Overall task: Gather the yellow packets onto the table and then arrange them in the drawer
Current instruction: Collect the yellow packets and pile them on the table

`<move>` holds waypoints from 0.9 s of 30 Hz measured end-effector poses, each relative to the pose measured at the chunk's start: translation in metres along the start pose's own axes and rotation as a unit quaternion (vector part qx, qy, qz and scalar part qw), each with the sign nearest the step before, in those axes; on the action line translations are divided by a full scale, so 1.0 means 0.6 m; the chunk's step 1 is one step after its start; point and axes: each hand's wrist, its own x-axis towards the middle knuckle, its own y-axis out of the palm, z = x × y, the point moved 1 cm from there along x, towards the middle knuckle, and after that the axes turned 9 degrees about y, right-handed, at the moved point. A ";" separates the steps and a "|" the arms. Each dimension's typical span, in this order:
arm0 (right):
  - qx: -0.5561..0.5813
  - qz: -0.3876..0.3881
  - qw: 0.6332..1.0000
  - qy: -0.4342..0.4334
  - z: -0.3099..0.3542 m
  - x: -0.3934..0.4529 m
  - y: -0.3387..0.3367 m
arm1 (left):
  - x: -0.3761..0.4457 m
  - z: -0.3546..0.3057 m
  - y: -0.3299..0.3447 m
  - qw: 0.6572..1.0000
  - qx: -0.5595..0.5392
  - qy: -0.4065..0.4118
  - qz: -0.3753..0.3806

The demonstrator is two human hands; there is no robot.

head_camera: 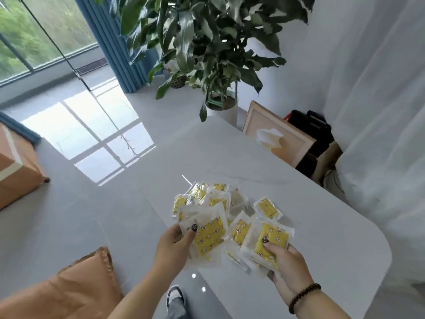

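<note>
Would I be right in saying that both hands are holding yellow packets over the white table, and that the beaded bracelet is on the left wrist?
Not quite: the beaded bracelet is on the right wrist, as the head view shows. The rest holds: the left hand and right hand both hold yellow packets over the white table.

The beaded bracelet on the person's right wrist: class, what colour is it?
Dark brown beaded bracelet, clearest in the head view.

Leafy potted plant by blue curtain — framed picture against wall — orange cushion on floor

left hand thumb pinching down, right hand fingers curled in a grip, both forearms extended
</note>
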 end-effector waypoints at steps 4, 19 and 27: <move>0.074 -0.068 0.995 0.016 -0.012 0.067 0.059 | 0.140 0.004 -0.001 0.996 0.053 -0.008 0.074; 0.367 -0.249 0.888 0.118 -0.152 0.435 0.183 | 0.540 0.218 0.100 0.928 0.202 -0.017 0.312; 0.383 -0.293 0.873 0.077 -0.173 0.600 0.141 | 0.606 0.333 0.187 0.935 0.190 -0.002 0.299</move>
